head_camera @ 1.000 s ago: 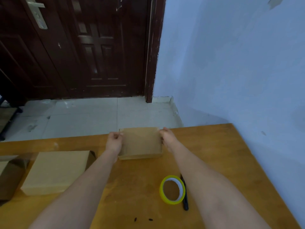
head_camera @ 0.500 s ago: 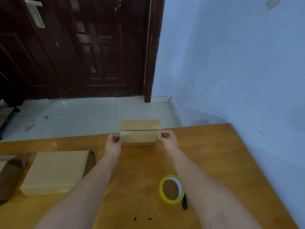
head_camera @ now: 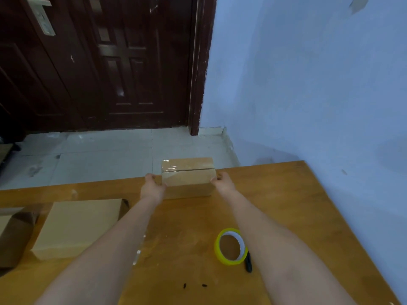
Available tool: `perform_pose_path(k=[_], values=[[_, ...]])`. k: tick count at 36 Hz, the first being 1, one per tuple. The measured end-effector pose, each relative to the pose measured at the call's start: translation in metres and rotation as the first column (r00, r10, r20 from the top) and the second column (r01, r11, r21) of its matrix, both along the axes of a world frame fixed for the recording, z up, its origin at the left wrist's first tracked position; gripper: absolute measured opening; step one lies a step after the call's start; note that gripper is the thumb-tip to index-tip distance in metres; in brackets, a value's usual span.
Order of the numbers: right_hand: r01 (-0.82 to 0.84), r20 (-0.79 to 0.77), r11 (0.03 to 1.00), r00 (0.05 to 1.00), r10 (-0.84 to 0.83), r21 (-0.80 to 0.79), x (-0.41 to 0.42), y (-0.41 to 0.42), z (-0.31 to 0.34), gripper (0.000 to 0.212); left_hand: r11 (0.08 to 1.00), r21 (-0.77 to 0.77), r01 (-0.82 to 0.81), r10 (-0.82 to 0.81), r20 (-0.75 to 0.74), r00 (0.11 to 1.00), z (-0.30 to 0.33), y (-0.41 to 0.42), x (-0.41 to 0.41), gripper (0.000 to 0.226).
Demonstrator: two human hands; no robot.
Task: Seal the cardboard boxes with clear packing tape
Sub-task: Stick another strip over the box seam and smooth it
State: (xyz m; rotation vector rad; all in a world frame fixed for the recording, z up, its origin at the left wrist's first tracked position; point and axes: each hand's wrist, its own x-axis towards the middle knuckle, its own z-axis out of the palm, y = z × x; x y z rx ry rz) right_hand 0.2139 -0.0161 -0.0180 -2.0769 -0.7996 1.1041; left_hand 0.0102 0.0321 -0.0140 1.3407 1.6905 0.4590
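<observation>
A small cardboard box (head_camera: 187,179) stands at the far edge of the wooden table (head_camera: 286,205), its flap seam facing up and a glossy strip of clear tape at its top left corner. My left hand (head_camera: 152,187) grips its left end and my right hand (head_camera: 223,182) grips its right end. A roll of tape with a yellow rim (head_camera: 230,246) lies flat on the table near my right forearm, apart from the box.
A larger flat cardboard box (head_camera: 79,225) lies at the left, with another brown box (head_camera: 13,234) beside it at the table's left edge. A black pen-like tool (head_camera: 248,261) lies against the tape roll. A blue wall runs along the right; a dark door stands beyond.
The small box has been turned up from lying flat, so that the seam side now faces up. Both hands stayed on its ends and moved slightly away from me.
</observation>
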Motion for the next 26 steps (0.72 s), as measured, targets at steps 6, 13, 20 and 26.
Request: perform_pose_path(k=[6, 13, 20, 26], values=[[-0.026, 0.188, 0.990, 0.981, 0.052, -0.142, 0.014, -0.032, 0.008, 0.056, 0.988, 0.127, 0.089, -0.063, -0.198, 0.978, 0.011, -0.025, -0.010, 0.038], [-0.022, 0.326, 0.960, 0.938, 0.117, -0.280, 0.034, -0.096, -0.002, 0.050, 0.771, 0.174, 0.613, -0.509, -0.410, 0.757, 0.001, -0.074, 0.011, 0.019], [-0.096, 0.318, 0.915, 0.919, 0.233, -0.392, 0.041, -0.143, -0.022, 0.035, 0.519, -0.049, 0.853, -0.793, -0.399, 0.460, -0.027, -0.124, 0.060, 0.037], [-0.233, 0.267, 0.905, 0.902, 0.338, -0.356, 0.052, -0.158, -0.050, 0.042, 0.507, -0.239, 0.828, -0.853, -0.281, 0.440, -0.046, -0.155, 0.084, 0.050]])
